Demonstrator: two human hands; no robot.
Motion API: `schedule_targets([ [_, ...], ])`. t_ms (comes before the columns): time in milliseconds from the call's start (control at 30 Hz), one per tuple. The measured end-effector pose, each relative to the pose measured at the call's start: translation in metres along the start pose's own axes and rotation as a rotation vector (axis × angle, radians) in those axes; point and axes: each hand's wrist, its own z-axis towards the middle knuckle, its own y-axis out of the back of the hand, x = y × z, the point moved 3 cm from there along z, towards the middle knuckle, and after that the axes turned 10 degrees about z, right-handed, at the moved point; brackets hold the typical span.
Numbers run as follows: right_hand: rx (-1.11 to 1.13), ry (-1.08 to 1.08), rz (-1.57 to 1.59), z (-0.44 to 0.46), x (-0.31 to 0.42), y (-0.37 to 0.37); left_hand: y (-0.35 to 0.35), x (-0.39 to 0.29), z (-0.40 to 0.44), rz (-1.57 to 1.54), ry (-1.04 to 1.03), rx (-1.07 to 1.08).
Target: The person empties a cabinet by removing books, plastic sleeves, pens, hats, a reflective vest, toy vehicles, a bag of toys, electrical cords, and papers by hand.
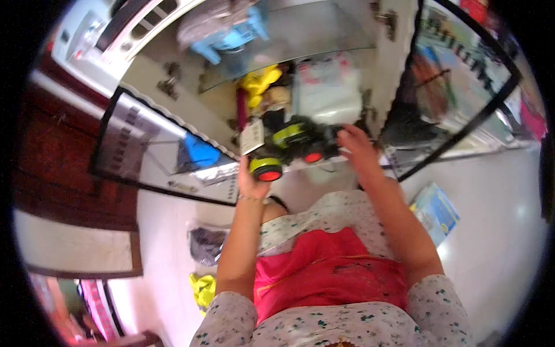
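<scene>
In front of an open cabinet, I hold a black and lime-green object with round red parts (pixel 295 134), which looks like a toy vehicle with wheels. My left hand (pixel 250 180) grips its left end, beside a wheel-like part with a red face; some of the fingers are hidden behind it. A small pale card with dark marks (pixel 252 137) lies against the object just above that hand. At the opposite end, my right hand (pixel 357 149) has its fingers curled on the black part. Blur hides finer detail.
The cabinet's glass doors (pixel 165 151) stand open on both sides. A glass shelf (pixel 324 29) carries a light-blue plastic stool-like item (pixel 231 40). Beneath are a yellow item (pixel 260 84) and a white plastic bag (pixel 328 87). Packets (pixel 436 215) and yellow cloth (pixel 202 291) lie on the floor.
</scene>
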Motion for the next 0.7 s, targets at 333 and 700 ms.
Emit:
schedule_targets([
  [333,0.352,0.581,-1.19,-0.069,0.049,-0.047,-0.036,0.004,-0.007,0.227,0.088,0.185],
  [700,0.516,0.611,-1.42,-0.094,0.063,-0.082,-0.044,0.009,-0.022,0.188,0.187,0.285],
])
